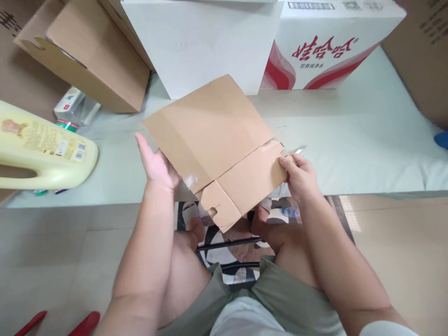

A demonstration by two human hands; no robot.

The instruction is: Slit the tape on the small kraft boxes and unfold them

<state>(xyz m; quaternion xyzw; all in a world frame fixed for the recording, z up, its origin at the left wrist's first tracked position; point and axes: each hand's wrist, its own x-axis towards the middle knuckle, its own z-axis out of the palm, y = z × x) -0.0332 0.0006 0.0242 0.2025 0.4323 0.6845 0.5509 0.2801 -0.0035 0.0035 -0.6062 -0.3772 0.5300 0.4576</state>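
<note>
A flattened brown cardboard box [213,126] is held tilted above the front of the table, between my hands. A smaller flap [221,205] with a notch hangs at its near end. My right hand [301,176] pinches the box's right edge between thumb and fingers. Beside those fingers a small pointed silver tip [301,149] shows; whether it is in the hand or on the table I cannot tell. My left hand [159,165] lies palm up against the box's left edge, thumb stretched away, the other fingers partly hidden under the cardboard.
Behind stand a white carton [210,46] and a white-and-red water carton [318,51]. A brown cardboard box [101,46] stands at the back left. On the left are a large yellow bottle [52,144] and a clear plastic container [79,107]. The table [367,154] has a pale green cover.
</note>
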